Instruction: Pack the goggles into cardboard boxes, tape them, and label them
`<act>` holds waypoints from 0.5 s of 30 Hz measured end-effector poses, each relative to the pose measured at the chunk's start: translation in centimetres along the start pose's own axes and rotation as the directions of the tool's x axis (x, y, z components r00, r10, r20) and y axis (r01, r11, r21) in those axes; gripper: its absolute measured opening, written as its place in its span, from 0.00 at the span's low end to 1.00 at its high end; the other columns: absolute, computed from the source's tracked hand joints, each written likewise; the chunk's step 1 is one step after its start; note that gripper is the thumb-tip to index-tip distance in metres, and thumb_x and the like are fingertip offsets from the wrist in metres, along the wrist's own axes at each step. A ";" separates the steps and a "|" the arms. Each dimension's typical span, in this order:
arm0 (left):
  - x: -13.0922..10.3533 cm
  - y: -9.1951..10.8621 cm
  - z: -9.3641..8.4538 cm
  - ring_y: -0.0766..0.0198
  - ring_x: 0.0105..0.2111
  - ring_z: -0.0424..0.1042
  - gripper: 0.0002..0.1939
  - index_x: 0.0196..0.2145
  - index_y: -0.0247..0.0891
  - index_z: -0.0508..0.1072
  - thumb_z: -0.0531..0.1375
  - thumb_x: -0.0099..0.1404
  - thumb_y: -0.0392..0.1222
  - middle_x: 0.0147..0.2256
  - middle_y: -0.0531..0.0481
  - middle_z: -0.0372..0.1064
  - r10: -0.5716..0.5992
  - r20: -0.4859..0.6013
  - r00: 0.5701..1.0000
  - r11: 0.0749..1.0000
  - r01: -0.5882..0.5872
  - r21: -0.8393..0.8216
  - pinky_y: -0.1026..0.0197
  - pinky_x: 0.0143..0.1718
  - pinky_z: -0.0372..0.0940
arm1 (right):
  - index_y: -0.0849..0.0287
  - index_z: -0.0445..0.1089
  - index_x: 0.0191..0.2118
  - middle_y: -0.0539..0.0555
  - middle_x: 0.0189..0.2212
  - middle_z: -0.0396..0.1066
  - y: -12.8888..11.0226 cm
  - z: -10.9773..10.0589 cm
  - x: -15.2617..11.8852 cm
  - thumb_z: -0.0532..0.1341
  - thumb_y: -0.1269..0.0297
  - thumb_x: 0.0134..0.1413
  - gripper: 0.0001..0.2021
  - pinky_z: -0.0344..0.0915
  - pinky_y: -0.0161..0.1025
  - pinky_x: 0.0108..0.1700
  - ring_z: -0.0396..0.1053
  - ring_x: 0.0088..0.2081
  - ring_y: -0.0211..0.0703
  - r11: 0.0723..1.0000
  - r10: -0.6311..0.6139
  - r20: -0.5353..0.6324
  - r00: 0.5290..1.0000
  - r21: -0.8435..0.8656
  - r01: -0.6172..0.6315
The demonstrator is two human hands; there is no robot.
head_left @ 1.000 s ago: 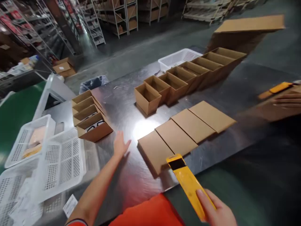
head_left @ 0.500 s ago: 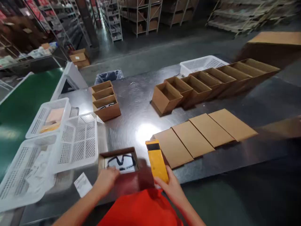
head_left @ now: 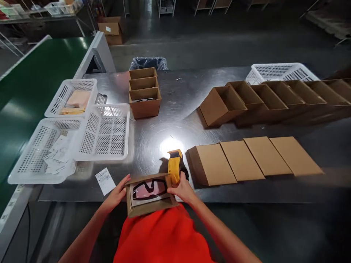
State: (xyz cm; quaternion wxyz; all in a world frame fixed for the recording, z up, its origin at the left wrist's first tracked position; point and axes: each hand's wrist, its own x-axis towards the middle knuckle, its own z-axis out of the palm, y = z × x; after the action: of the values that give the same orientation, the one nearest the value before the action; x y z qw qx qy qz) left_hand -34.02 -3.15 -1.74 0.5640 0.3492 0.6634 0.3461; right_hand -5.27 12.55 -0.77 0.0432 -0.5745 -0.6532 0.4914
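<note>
Box of dark-framed glasses, open side up at the near edge of the metal table, with a printed label to the left and flat-topped cartons to the right. Left hand with fingers against the box's left end, gripping or merely touching hard to tell; right hand with fingers closed round a yellow tape dispenser, thumb at the box's right end.

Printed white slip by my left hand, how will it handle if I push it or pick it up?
The slip looks thin, so it's probably light and bendy. Lying flat on the smooth table, it would likely slide, and could be fiddly to lift.
</note>
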 end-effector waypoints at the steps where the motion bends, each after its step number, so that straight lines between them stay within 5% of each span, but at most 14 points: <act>1: 0.8 -0.1 0.9 0.49 0.60 0.65 0.35 0.64 0.41 0.57 0.54 0.64 0.61 0.62 0.36 0.61 -0.003 -0.053 0.999 0.998 0.006 0.059 0.46 0.57 0.64 | 0.60 0.57 0.48 0.64 0.43 0.71 -0.5 0.4 0.1 0.72 0.46 0.31 0.39 0.66 0.51 0.47 0.70 0.48 0.65 0.991 0.015 -0.054 0.998 -0.128 -0.021; 4: 2.8 0.3 3.6 0.46 0.60 0.63 0.40 0.66 0.36 0.50 0.57 0.62 0.55 0.60 0.33 0.62 -0.002 -0.293 0.956 0.961 0.083 0.265 0.43 0.59 0.61 | 0.63 0.56 0.47 0.68 0.45 0.69 -1.4 1.7 0.4 0.71 0.44 0.35 0.39 0.62 0.54 0.51 0.67 0.52 0.69 0.943 0.023 -0.127 0.992 -0.326 -0.064; 8: 2.5 1.8 4.2 0.40 0.66 0.51 0.51 0.69 0.34 0.31 0.59 0.62 0.52 0.69 0.27 0.35 0.218 -0.501 0.837 0.858 0.081 0.508 0.41 0.55 0.63 | 0.62 0.55 0.46 0.67 0.43 0.69 -0.8 2.8 0.1 0.67 0.44 0.40 0.35 0.65 0.51 0.46 0.69 0.50 0.69 0.953 0.100 -0.165 0.981 -0.269 -0.142; 9: 1.8 2.1 3.9 0.42 0.67 0.50 0.46 0.69 0.37 0.35 0.58 0.64 0.50 0.70 0.30 0.34 0.320 -0.444 0.837 0.789 0.023 0.614 0.41 0.57 0.62 | 0.61 0.55 0.46 0.67 0.43 0.69 -0.3 3.1 -0.2 0.67 0.44 0.39 0.35 0.65 0.52 0.45 0.70 0.49 0.69 0.958 0.110 -0.195 0.975 -0.240 -0.156; 11: 0.0 2.6 3.2 0.47 0.66 0.52 0.36 0.68 0.40 0.47 0.55 0.67 0.47 0.69 0.36 0.44 0.450 -0.152 0.880 0.596 -0.168 0.785 0.42 0.61 0.57 | 0.61 0.54 0.45 0.66 0.41 0.70 0.9 3.7 -0.7 0.67 0.43 0.37 0.35 0.66 0.52 0.44 0.70 0.47 0.69 0.973 0.122 -0.260 0.958 -0.159 -0.168; 13: -1.6 3.0 2.8 0.47 0.65 0.56 0.33 0.65 0.40 0.56 0.57 0.65 0.52 0.65 0.39 0.55 0.432 0.162 0.887 0.420 -0.357 0.835 0.43 0.64 0.54 | 0.59 0.53 0.45 0.64 0.38 0.71 2.0 4.2 -1.1 0.66 0.44 0.38 0.34 0.67 0.51 0.41 0.72 0.44 0.66 0.990 0.136 -0.280 0.950 -0.005 -0.143; 15: -2.3 3.3 3.1 0.43 0.62 0.60 0.39 0.61 0.35 0.63 0.61 0.59 0.60 0.62 0.36 0.61 0.394 0.250 0.884 0.309 -0.384 0.870 0.40 0.61 0.56 | 0.57 0.52 0.45 0.61 0.37 0.72 3.0 4.5 -1.3 0.63 0.45 0.40 0.31 0.68 0.48 0.38 0.73 0.40 0.60 0.983 0.139 -0.259 0.956 0.155 -0.101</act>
State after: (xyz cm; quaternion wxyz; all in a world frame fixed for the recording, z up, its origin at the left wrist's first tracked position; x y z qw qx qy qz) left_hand -30.46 -3.22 1.83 0.1829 0.7429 0.6410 0.0615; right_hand -5.50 8.43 -4.43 0.1416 -0.6699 -0.5690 0.4554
